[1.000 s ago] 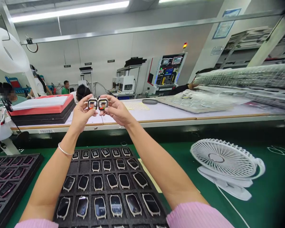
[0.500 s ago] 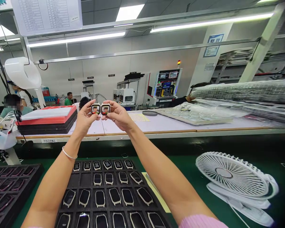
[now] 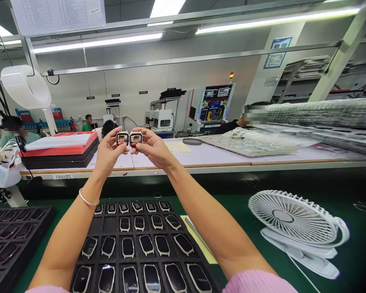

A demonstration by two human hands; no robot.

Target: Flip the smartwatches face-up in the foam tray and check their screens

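Observation:
Out in front at arm's length, my left hand point(image 3: 110, 148) pinches a small smartwatch point(image 3: 122, 139) between thumb and fingers. Beside it, my right hand point(image 3: 152, 147) grips a second smartwatch point(image 3: 136, 140) the same way. Both watches are upright, side by side, with lit screens facing me that show a picture. Below my forearms lies a black foam tray point(image 3: 110, 224) holding rows of watches with pale frames. The watches in its far row have lit text on their screens; most others are dark. Two pockets in the second row hold no watch.
A white fan point(image 3: 293, 219) stands on the green bench at right. Another tray of dark watches point(image 3: 9, 254) lies at left. Stacked red and black foam point(image 3: 61, 150) sits on the raised shelf, with plastic-wrapped stacks point(image 3: 320, 116) at right. Other people sit beyond.
The camera view has shifted slightly, and the fan appears a little further left. Both hands still hold the watches side by side in nearly the same place.

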